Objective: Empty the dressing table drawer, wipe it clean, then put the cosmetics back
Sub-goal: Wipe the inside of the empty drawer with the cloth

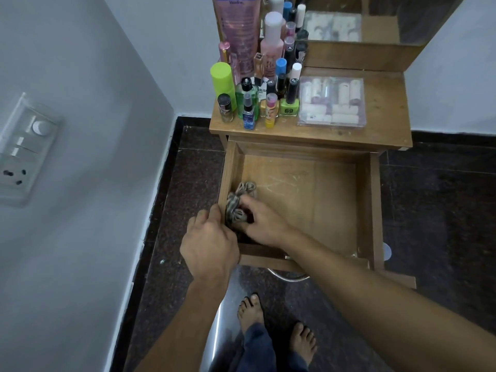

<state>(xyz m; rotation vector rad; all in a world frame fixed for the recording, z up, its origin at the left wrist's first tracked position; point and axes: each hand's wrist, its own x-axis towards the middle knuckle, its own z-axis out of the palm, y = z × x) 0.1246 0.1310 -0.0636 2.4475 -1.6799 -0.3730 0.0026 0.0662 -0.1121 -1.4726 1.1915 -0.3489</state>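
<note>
The drawer [295,183] is mid-brown wood, its bottom streaked with pale scratches. The cloth [237,202] in its near left corner looks grey with beige stripes, though it is blurred. Along the left edge of the brown table top [381,103] stand a lime-green bottle [222,81], a pink tube [239,30], a blue spray bottle [248,116] and a green nail polish [289,107]. The floor [429,197] is dark and speckled.

One view only: head-worn, wide-angle. The scene is looked at from above, facing forward and steeply down. The open drawer [308,189] is framed near centre, close. The desk [381,103] top and mirror [375,22] are caught farther off at the upper edge. The left hand [209,242] and right hand [264,224] are seen from behind, forearms entering from the bottom. The floor [429,210] and feet [252,310] are taken in below, and the wall [80,183] at left.
</note>
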